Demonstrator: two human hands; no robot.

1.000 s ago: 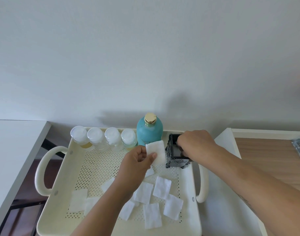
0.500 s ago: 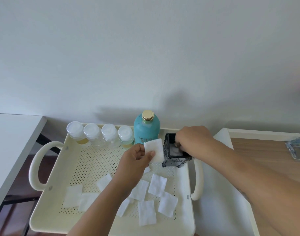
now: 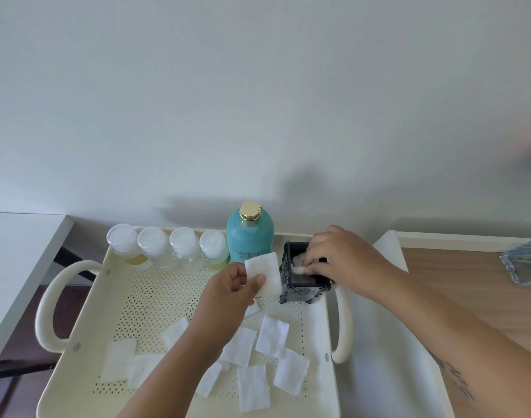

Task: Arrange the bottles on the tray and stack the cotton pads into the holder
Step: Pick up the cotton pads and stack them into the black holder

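A cream perforated tray [image 3: 155,303] carries several small clear bottles [image 3: 167,248] with white caps along its back edge, with a teal bottle [image 3: 249,236] with a gold cap beside them. A black square holder [image 3: 303,285] stands at the tray's back right. My right hand [image 3: 339,257] reaches into the holder's top, its fingertips pinching a white cotton pad [image 3: 300,267] there. My left hand [image 3: 231,294] holds another cotton pad [image 3: 264,273] upright just left of the holder. Several loose pads [image 3: 270,336] lie on the tray floor.
A white table [image 3: 14,260] stands to the left of the tray. To the right lie a white surface [image 3: 388,357] and a wooden tabletop [image 3: 469,285], with a clear plastic packet [image 3: 523,263] at the far right edge. The wall rises behind.
My right hand's fingers have shifted from the holder's rim into its opening, with a pad now showing under them. My left hand keeps its pad beside the holder.
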